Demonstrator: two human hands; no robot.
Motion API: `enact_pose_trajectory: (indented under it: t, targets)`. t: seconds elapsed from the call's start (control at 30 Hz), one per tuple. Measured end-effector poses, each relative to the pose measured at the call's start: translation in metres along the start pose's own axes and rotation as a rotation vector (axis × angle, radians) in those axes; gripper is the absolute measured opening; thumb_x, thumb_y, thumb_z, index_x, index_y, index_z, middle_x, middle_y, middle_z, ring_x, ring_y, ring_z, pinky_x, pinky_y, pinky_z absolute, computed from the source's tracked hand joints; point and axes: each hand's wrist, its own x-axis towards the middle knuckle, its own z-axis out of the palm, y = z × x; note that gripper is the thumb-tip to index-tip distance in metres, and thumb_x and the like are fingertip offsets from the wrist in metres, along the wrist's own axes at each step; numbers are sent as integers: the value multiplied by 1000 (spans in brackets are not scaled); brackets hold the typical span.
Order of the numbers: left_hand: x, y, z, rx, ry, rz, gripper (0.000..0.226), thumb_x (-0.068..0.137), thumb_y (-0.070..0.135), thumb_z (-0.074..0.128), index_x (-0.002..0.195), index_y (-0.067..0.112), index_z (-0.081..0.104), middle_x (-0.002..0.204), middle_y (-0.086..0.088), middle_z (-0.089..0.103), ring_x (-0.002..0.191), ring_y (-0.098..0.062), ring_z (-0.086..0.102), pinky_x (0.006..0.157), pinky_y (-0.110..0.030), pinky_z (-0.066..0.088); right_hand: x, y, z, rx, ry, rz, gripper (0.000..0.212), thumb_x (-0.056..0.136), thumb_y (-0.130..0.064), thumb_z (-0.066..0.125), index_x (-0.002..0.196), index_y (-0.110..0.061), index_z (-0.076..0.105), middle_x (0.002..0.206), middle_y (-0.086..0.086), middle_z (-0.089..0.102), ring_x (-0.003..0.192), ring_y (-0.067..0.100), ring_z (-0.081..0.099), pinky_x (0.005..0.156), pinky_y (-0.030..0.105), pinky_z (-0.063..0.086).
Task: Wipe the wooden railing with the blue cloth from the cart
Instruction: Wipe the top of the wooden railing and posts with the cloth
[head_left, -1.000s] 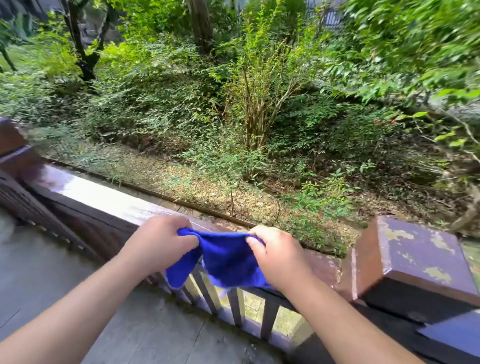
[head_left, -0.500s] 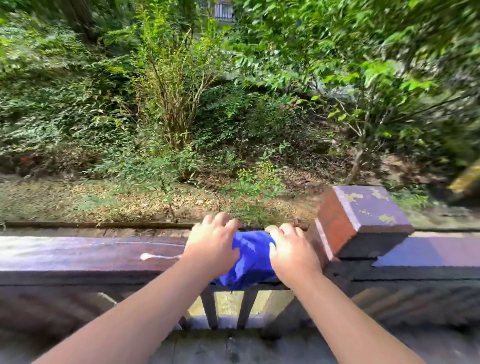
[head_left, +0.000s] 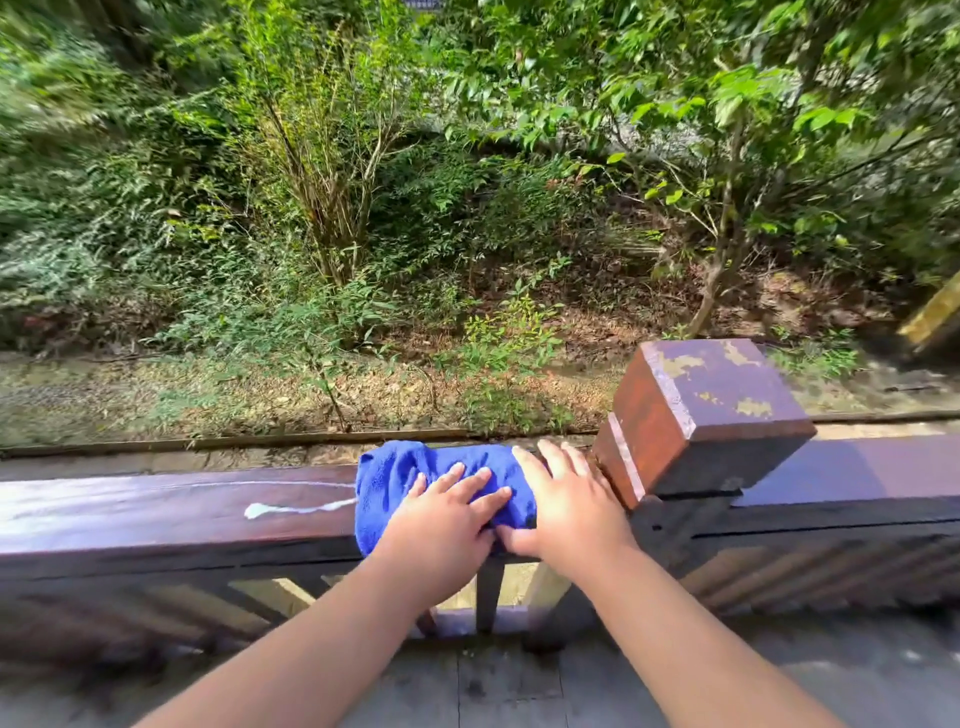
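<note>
You press the blue terry cloth (head_left: 415, 480) flat on the dark wooden railing (head_left: 171, 519) beside the square post (head_left: 701, 415), left hand (head_left: 441, 525) and right hand (head_left: 566, 504) both open, fingers spread, so the wipe carries even pressure.

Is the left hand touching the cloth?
Touching. The head view shows the left hand lying flat on the cloth, fingers spread, no gap.

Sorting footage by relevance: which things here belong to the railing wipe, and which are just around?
In the job:
blue cloth, spread on the rail
wooden railing
left hand and right hand, both flat on the cloth
white streak on the rail

Just around:
square post cap
shrubs
</note>
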Motion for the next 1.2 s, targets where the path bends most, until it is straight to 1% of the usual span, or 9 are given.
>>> enact_pose_trajectory:
  t: [0.07,0.2,0.33,0.47,0.57,0.73,0.87,1.07,1.2]
  targets:
    - [-9,-13,-1,-17,23,-45,57,93,56,36,149,44,28,161,14,23,148,-16,15,119,-50,13,8,-4,1,16,-30,-40,113,67,-81,63,161,-35,20,169,3,22,156,29,13,125,50,19]
    - [-32,-44,-3,-44,69,-130,58,91,60,35,146,46,34,159,18,27,147,-9,17,118,-47,16,19,-21,4,18,-58,-132,116,66,-79,67,161,-34,18,170,4,19,157,31,9,124,55,13]
    - [-53,-66,-7,-79,122,-213,52,92,58,34,142,45,43,156,18,35,145,-7,23,116,-47,22,27,-44,10,23,-66,-197,115,69,-79,67,162,-34,17,170,5,20,157,32,9,126,56,8]
    - [-72,-87,-12,-99,149,-285,49,93,56,38,140,43,47,154,18,38,144,-6,27,116,-47,25,37,-69,13,-6,-81,-252,114,71,-79,67,162,-33,16,169,5,22,156,33,13,126,57,9]
    - [-86,-103,-14,-89,158,-308,48,93,54,40,139,43,49,153,18,39,143,-7,29,115,-48,29,43,-84,14,-38,-95,-253,113,73,-77,68,162,-31,16,167,5,25,155,34,17,126,57,11]
    - [-111,-144,-15,-94,164,-346,48,94,55,36,140,45,48,154,20,36,144,-6,26,116,-50,25,45,-117,18,-29,-95,-267,113,71,-75,73,160,-31,19,165,4,28,154,34,19,125,57,13]
    - [-132,-188,-18,-116,166,-360,48,94,55,36,140,46,46,155,21,33,146,-4,21,115,-51,21,49,-154,24,-40,-110,-252,114,72,-73,75,161,-31,17,166,4,26,155,33,16,126,57,12]
    - [-172,-271,-28,-122,173,-381,48,94,55,36,139,46,48,155,22,33,145,-3,22,114,-49,23,57,-221,35,-62,-140,-184,113,74,-71,74,161,-33,14,167,2,23,156,32,13,126,58,8]
    - [-186,-309,-29,-125,200,-343,48,93,54,37,138,44,51,154,19,37,144,-6,26,114,-51,25,65,-252,40,-105,-193,-105,113,71,-73,74,161,-36,17,159,2,35,149,33,27,123,65,11]
